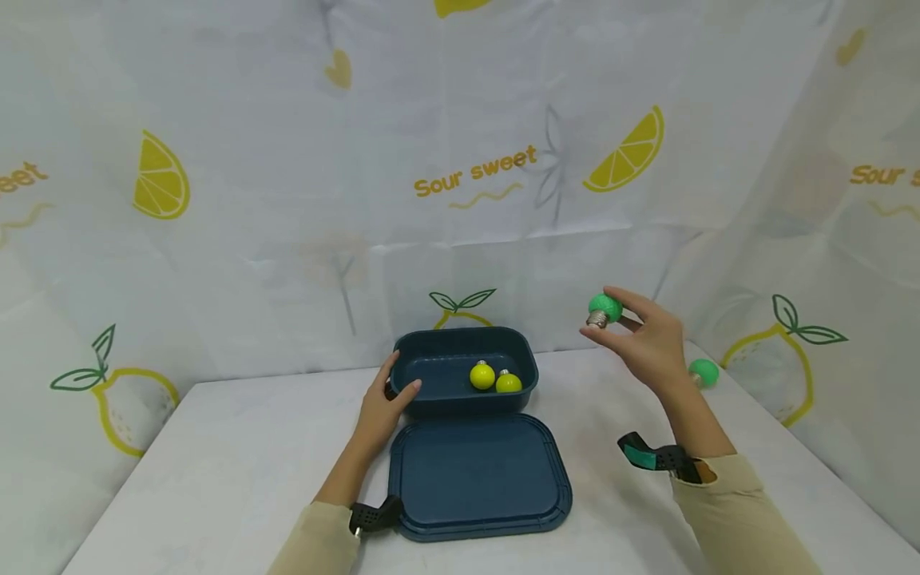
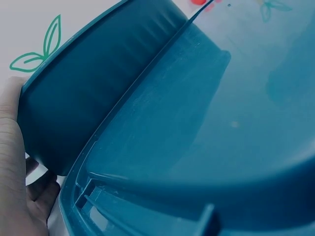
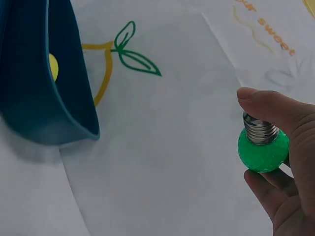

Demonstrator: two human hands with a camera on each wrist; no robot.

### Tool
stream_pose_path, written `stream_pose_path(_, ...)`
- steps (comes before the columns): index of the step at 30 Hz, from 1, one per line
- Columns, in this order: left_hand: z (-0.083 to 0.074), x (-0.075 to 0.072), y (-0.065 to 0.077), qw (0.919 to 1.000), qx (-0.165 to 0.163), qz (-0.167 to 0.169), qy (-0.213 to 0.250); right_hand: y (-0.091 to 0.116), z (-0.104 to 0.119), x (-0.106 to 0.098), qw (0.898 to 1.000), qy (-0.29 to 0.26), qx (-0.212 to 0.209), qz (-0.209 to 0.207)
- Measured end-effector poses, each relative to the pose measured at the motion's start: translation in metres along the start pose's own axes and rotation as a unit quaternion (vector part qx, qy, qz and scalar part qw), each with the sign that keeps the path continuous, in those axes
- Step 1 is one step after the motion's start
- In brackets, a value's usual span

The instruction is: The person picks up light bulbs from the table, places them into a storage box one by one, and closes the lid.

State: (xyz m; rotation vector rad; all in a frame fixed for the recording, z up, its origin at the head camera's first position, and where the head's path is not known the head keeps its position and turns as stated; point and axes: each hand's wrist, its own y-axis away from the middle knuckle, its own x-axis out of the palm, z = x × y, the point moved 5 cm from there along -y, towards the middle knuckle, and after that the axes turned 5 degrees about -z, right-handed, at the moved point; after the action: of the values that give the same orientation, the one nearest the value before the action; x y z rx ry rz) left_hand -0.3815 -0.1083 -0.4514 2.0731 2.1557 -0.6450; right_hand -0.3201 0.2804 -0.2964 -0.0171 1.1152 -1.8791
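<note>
My right hand is raised above the table and pinches a green light bulb. In the right wrist view, the thumb lies against the silver screw base of the bulb and fingertips touch the round green part. My left hand holds the left end of a dark blue box, with fingers along its side and the thumb near the front rim. Two yellow bulbs lie inside the box toward its right. The left wrist view shows the hand at the box's corner.
A dark blue lid lies flat on the white table, directly in front of the box. Another green bulb rests at the far right, beyond my right wrist. A white lemon-printed cloth hangs behind the table and along its sides.
</note>
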Motion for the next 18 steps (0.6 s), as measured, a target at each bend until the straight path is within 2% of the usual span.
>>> stream_pose_path(5,0.002,0.0,-0.002,0.9999,-0.002,-0.007,0.011,-0.013,0.018,0.027,0.999,-0.032,-0.019,0.005)
stream_pose_path(11,0.006,0.001,-0.005,0.9998,0.003,-0.007,0.02,-0.018,0.031,0.057,0.998,-0.062,-0.021,0.003)
stream_pose_path(18,0.007,0.001,-0.006,0.9997,0.008,-0.015,0.015,-0.018,0.034,0.085,0.993,-0.116,-0.019,-0.001)
